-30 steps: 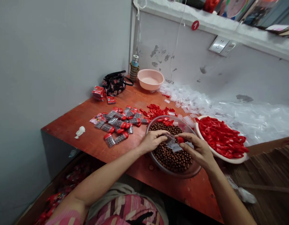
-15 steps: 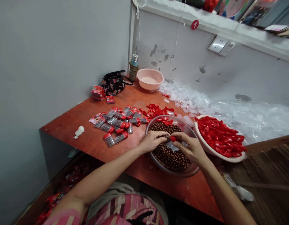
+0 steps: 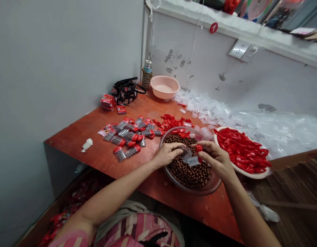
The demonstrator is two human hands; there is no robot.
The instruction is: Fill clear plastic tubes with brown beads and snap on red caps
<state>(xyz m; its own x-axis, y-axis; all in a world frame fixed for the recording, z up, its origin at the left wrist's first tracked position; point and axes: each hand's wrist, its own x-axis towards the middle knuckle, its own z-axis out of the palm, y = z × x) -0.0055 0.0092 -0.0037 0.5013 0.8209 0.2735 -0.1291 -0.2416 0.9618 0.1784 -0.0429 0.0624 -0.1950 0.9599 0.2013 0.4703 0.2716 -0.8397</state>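
Observation:
My left hand [image 3: 168,154] pinches a small clear case [image 3: 184,153] over the left side of a round bowl of brown beads [image 3: 188,175]. To its right, my right hand [image 3: 215,158] has a red cap [image 3: 199,149] between thumb and fingers. The case and the cap are apart. More clear cases [image 3: 193,161] lie on the beads between my hands, and red caps [image 3: 181,132] rest at the bowl's far side. Filled cases with red caps [image 3: 129,135] are piled on the table to the left.
A white basin of red caps [image 3: 261,175] stands right of the bowl. Clear cases [image 3: 271,133] are heaped along the wall. Behind are a pink basin [image 3: 165,87], a black bag [image 3: 124,92] and a bottle [image 3: 147,70]. Crumpled tissue [image 3: 86,145] lies at the left.
My right hand has moved right, away from my left, taking the red cap with it. The clear case in my left hand shows more. The bowl has shifted slightly to the right.

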